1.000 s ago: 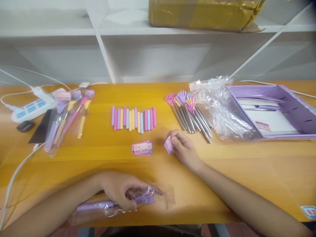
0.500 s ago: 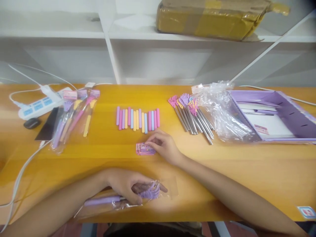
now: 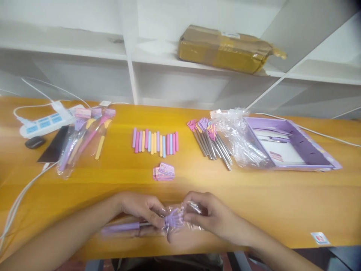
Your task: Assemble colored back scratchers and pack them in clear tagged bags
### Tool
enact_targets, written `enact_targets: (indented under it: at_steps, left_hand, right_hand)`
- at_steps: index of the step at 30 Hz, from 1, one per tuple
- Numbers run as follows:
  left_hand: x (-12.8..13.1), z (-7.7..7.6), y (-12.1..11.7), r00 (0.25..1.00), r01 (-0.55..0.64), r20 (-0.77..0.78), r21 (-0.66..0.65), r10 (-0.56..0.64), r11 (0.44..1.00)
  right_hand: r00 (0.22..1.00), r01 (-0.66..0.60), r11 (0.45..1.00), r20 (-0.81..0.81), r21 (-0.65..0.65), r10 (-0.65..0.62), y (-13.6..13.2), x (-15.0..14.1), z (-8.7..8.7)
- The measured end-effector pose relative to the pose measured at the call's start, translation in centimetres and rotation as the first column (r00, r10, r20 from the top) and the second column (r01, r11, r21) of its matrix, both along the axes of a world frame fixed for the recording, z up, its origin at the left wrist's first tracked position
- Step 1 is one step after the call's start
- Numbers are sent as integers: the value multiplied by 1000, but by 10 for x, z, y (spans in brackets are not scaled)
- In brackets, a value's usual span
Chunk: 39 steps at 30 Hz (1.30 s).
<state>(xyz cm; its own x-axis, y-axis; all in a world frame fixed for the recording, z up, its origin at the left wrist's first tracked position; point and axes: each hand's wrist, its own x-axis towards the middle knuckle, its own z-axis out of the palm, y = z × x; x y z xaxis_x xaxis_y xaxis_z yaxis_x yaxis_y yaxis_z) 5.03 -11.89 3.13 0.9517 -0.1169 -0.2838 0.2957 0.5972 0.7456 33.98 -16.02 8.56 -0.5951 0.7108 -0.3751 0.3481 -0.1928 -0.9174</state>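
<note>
Near the table's front edge lies a back scratcher (image 3: 124, 227) with a purple handle, a metal rod and a purple hand-shaped head, inside a clear plastic bag (image 3: 172, 207). My left hand (image 3: 142, 209) is closed around it just below the head, thumb on top. My right hand (image 3: 214, 216) pinches the crinkled end of the bag beyond the head; whether a card is also in those fingers is hard to see. Just past my hands sits a small stack of pink printed cards (image 3: 164, 171), the top one askew.
Beyond the cards is a row of coloured handle sleeves (image 3: 155, 143). To the right are metal-rod scratchers (image 3: 214, 145), empty plastic bags (image 3: 239, 143) and a purple box (image 3: 307, 150). Bagged scratchers (image 3: 81, 139), a black phone-like slab (image 3: 55, 145) and a power strip (image 3: 46, 122) lie left.
My right hand has left the card stack and come down to the bag's end. The stack's top card now lies turned. My left hand keeps its hold on the bagged scratcher.
</note>
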Motion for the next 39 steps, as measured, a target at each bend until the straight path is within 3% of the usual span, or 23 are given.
enact_targets:
  at_steps: [2,4,6,8,10,12,14,16,19,23,26,27,29,31,33,34,36,39]
  left_hand:
    - [1,-4,-1,991,132,31,-76,-130,988]
    - [1,-8,-1,976,215,52,-119,-211,969]
    - [1,-11,-3,980,197,49,-112,-192,974]
    - [1,-13,-5,990,141,36,-84,-138,986]
    - [1,-14,-8,996,91,24,-63,-90,994]
    - [1,-14,-9,999,38,2,-44,-37,998]
    - [1,-13,-11,1000,-12,-25,-14,12,1000]
    - [0,-13,-11,998,-41,-41,17,42,999]
    - [0,-15,-12,998,-48,-28,28,49,998]
    - [3,-20,-13,998,-69,9,40,68,997]
    - [5,-20,-13,991,-130,40,99,127,987]
    - [5,-19,-13,989,-143,53,129,137,981]
    - [5,-14,-12,985,-161,85,182,148,970]
    - [5,-10,-11,980,-185,111,235,162,954]
    - [6,-6,-11,978,-201,118,297,173,933]
    - [6,-5,-11,977,-207,116,322,179,924]
    - [8,-4,-13,975,-219,104,348,195,912]
    - [10,-7,-18,967,-252,44,349,253,903]
  right_hand:
    - [987,161,985,-34,56,-160,-1,10,12]
    - [970,238,941,-16,241,-241,4,29,30]
    - [965,181,869,87,460,-247,7,50,52]
    - [959,32,795,206,606,-196,5,67,73]
    - [948,-9,693,227,721,-225,1,76,89]
    - [924,112,529,108,841,-367,-5,78,101]
    - [917,120,430,66,895,-394,-10,77,111]
    - [942,56,399,84,915,-324,-13,76,120]
    - [930,195,329,-67,924,-363,-16,76,128]
    - [932,287,351,-174,892,-319,-14,72,127]
    - [888,417,324,-305,849,-345,-9,65,117]
    - [881,450,357,-341,819,-327,-7,62,113]
    - [879,475,510,-412,717,-239,-2,55,102]
    - [892,392,687,-435,613,-121,3,45,89]
    - [927,275,779,-371,563,-60,8,33,74]
    - [940,256,783,-335,567,-64,11,27,67]
    - [914,377,725,-359,577,-190,21,21,57]
    - [696,712,525,-568,466,-440,53,36,63]
